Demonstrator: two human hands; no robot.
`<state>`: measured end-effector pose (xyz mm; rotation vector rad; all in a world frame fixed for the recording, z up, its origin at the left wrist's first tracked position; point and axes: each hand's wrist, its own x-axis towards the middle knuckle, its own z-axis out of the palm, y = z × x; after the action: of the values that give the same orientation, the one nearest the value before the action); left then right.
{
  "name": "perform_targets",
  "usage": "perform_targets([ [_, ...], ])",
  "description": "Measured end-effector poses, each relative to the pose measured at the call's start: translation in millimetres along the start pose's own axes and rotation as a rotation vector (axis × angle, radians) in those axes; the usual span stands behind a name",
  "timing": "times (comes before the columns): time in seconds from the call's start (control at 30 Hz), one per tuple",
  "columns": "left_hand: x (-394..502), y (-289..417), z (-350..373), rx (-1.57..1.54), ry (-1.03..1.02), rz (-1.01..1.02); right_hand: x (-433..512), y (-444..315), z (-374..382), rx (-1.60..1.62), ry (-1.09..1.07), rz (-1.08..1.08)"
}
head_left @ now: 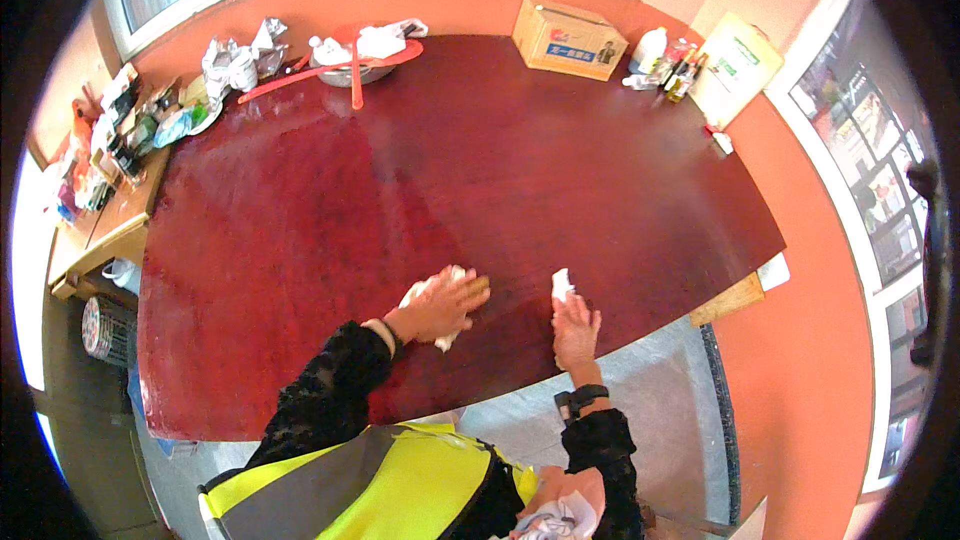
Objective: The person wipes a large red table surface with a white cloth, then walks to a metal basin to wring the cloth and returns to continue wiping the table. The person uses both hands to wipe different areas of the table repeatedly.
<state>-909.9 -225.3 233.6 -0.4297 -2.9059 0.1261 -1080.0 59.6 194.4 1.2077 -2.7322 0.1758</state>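
Note:
A large dark red tabletop (315, 210) with a glossy surface spreads out before me. My left hand (442, 305) lies palm down on a white cloth (445, 343), pressing it to the table near the front edge. The cloth shows on both sides of the palm, and the rest is hidden under it. To the right, also close to the front edge, my right hand (576, 326) holds a white wipe (562, 283), which sticks out ahead of the fingers. Whether the wipe is paper or fabric cannot be made out.
At the back stand a metal bowl (358, 76) with red-handled utensils, and a cardboard box (568, 43). Bottles (679, 79) and a white jug (649, 49) are at the back right. A cluttered wooden side table (112, 217) adjoins the left edge.

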Motion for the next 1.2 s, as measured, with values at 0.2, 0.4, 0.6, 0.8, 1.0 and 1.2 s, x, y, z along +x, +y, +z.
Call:
perform_targets([
  [0.2,2.9,3.2,5.6,-0.376,-0.059,-0.733,27.0,19.5,-2.2,0.126,-0.146,0.198],
  [0.4,8.2,24.9,16.0,-0.380,-0.183,-0.693,66.1,28.5,2.5,0.130,-0.126,0.037],
  [0.6,47.2,6.1,20.0,-0.355,-0.126,-0.677,149.3,46.2,19.0,0.124,-0.102,-0.125],
  [0.8,62.6,-1.8,26.9,-0.327,-0.039,-0.784,250.6,32.9,45.9,0.156,-0.072,-0.214],
  [1.0,57.7,37.2,33.9,-0.275,-0.046,-0.923,366.3,-33.1,82.7,0.250,-0.006,-0.442],
  [1.2,50.3,81.8,9.6,-0.366,-0.041,-1.071,400.7,-147.9,89.6,0.500,0.045,-0.848],
])
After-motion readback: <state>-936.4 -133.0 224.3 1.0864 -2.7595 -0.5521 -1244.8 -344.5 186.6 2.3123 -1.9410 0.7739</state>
